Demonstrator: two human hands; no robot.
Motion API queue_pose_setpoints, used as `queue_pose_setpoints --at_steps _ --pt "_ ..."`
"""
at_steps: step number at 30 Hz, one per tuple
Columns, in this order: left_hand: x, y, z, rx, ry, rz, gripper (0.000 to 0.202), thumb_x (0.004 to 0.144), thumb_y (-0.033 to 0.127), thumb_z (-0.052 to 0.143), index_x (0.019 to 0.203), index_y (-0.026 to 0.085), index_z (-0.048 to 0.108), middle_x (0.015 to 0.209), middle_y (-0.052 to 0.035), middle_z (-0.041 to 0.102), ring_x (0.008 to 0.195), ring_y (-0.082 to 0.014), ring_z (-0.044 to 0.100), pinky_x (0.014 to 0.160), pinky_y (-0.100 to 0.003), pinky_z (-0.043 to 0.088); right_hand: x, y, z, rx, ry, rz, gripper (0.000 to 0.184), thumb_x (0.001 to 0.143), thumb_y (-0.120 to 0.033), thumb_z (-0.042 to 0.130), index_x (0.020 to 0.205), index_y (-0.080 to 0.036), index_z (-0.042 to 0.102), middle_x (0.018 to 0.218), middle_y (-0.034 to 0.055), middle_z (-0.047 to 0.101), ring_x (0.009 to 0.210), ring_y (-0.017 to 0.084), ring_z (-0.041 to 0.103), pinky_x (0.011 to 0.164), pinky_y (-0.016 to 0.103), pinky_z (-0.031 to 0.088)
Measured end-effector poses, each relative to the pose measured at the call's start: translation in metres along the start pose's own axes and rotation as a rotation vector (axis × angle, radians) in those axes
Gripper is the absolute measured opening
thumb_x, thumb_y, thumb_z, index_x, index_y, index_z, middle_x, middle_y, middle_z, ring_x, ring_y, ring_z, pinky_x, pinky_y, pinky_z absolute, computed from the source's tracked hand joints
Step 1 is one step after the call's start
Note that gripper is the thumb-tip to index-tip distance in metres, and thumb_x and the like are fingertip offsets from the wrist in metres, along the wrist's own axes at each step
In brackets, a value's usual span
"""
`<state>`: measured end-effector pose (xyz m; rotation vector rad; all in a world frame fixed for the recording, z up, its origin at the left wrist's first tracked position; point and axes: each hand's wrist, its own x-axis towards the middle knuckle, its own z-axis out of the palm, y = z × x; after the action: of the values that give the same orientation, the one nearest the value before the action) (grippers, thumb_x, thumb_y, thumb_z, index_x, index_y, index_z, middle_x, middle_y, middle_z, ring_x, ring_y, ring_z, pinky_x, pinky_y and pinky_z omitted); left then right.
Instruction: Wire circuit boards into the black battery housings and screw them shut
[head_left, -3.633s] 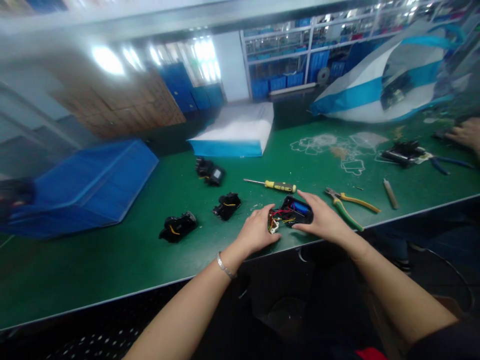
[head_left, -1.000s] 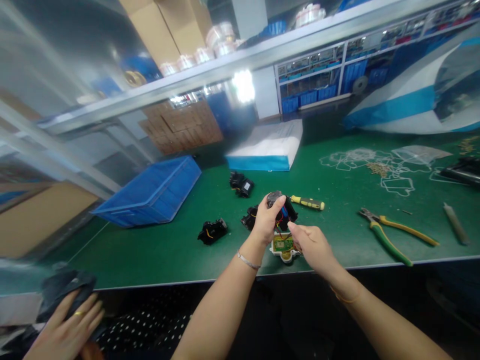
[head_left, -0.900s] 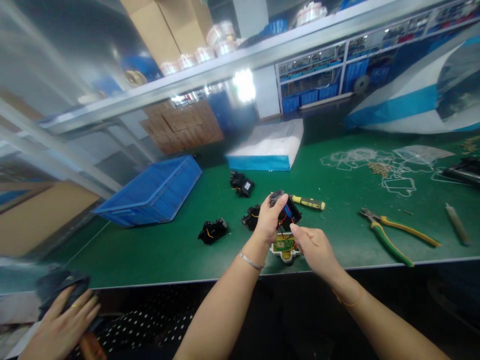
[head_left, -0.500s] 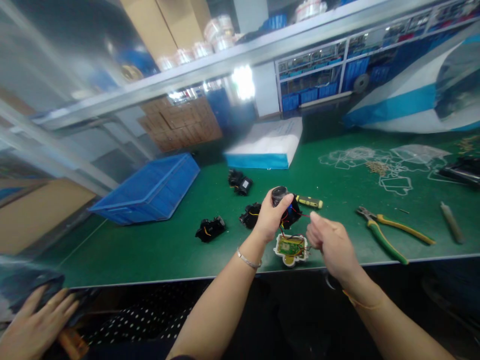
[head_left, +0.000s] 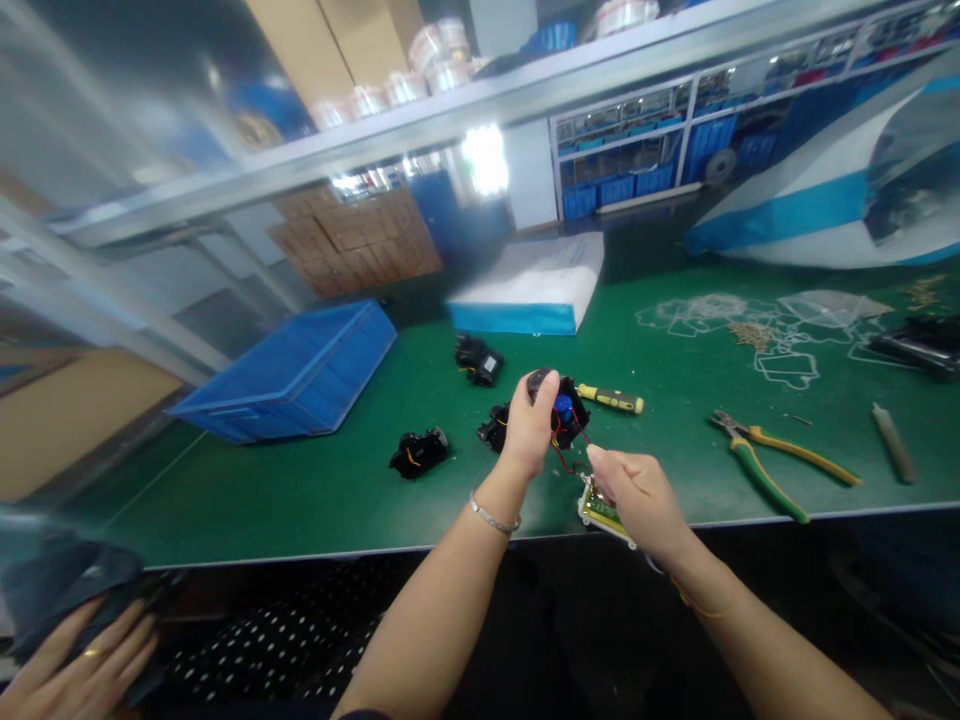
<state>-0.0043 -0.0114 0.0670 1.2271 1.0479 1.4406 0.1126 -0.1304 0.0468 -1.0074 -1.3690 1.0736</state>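
Note:
My left hand (head_left: 531, 425) is closed around a black plastic housing (head_left: 576, 428). A blue part (head_left: 563, 405) and red and yellow wires show inside its open side. My right hand (head_left: 634, 495) is pinched just in front of the housing, at a thin red wire (head_left: 587, 438) running out of it. Below and partly behind my right hand, a green circuit board in a pale frame (head_left: 601, 513) sits tilted near the table edge, joined to the housing by wires. Another black housing (head_left: 493, 428) is partly hidden behind my left hand.
More black housings (head_left: 418, 453) (head_left: 478, 361) lie left of my hands. A yellow-black screwdriver (head_left: 611, 399), pliers (head_left: 780, 460) and a tube (head_left: 892, 443) lie rightward. A blue bin (head_left: 289, 375) stands left. Another person's hand (head_left: 86, 655) rests on dark plastic at lower left.
The housing in my left hand has turned, showing more of its blue part. My right hand has moved down and left. The circuit board has shifted right and tilted, partly under that hand.

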Motion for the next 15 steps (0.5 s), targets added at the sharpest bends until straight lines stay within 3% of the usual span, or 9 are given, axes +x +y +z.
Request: queue_pose_setpoints --at_steps 2,4,7,9,12,15 --pt "0.007 0.004 -0.012 -0.063 0.137 0.0 0.045 0.076 0.053 0.061 0.101 0.016 0.06 0.097 -0.0056 0.063 0.089 -0.0169 0.057 0.085 -0.032 0.045 -0.018 -0.006 0.003 -0.03 -0.115 -0.052 0.048 0.094 -0.042 0.042 0.052 -0.019 0.029 0.051 -0.004 0.027 0.048 0.01 0.025 0.05 0.029 0.019" --pt "0.01 0.009 -0.022 -0.123 0.222 -0.012 0.046 0.076 0.054 0.06 0.101 0.016 0.059 0.096 -0.0052 0.063 0.085 -0.0161 0.058 0.081 -0.032 0.047 -0.029 -0.014 0.004 0.07 -0.112 -0.047 0.049 0.094 -0.04 0.042 0.052 -0.019 0.029 0.05 -0.0039 0.026 0.048 0.01 0.025 0.05 0.03 0.019" --pt "0.001 0.018 -0.027 -0.205 0.103 -0.024 0.045 0.077 0.053 0.06 0.106 0.019 0.059 0.1 -0.0044 0.064 0.088 -0.0156 0.06 0.081 -0.03 0.048 -0.025 -0.024 -0.003 0.463 0.137 0.084 0.046 0.094 -0.041 0.042 0.054 -0.02 0.032 0.051 -0.005 0.022 0.046 0.01 0.022 0.047 0.029 0.021" --pt "-0.01 0.025 -0.023 -0.252 -0.012 -0.046 0.047 0.078 0.055 0.059 0.11 0.02 0.059 0.104 -0.0046 0.064 0.094 -0.0169 0.061 0.085 -0.031 0.048 -0.013 -0.03 -0.011 0.663 0.226 0.151 0.037 0.091 -0.042 0.046 0.061 -0.021 0.042 0.055 -0.0048 0.028 0.046 0.01 0.022 0.044 0.027 0.021" --pt "-0.025 0.034 -0.015 -0.274 -0.125 -0.083 0.053 0.079 0.061 0.053 0.115 0.022 0.057 0.11 -0.0056 0.063 0.103 -0.0201 0.06 0.09 -0.034 0.047 0.003 -0.035 -0.017 0.684 0.199 0.229 0.018 0.085 -0.041 0.055 0.093 -0.026 0.056 0.082 0.0001 0.053 0.05 0.009 0.032 0.041 0.024 0.019" --pt "-0.032 0.037 -0.013 -0.213 -0.172 -0.054 0.058 0.078 0.064 0.052 0.117 0.022 0.056 0.116 -0.006 0.062 0.11 -0.0222 0.057 0.095 -0.036 0.045 0.007 -0.034 -0.009 0.581 0.041 0.398 0.035 0.082 -0.043 0.058 0.114 -0.028 0.052 0.103 0.0038 0.06 0.049 0.007 0.035 0.04 0.023 0.018"
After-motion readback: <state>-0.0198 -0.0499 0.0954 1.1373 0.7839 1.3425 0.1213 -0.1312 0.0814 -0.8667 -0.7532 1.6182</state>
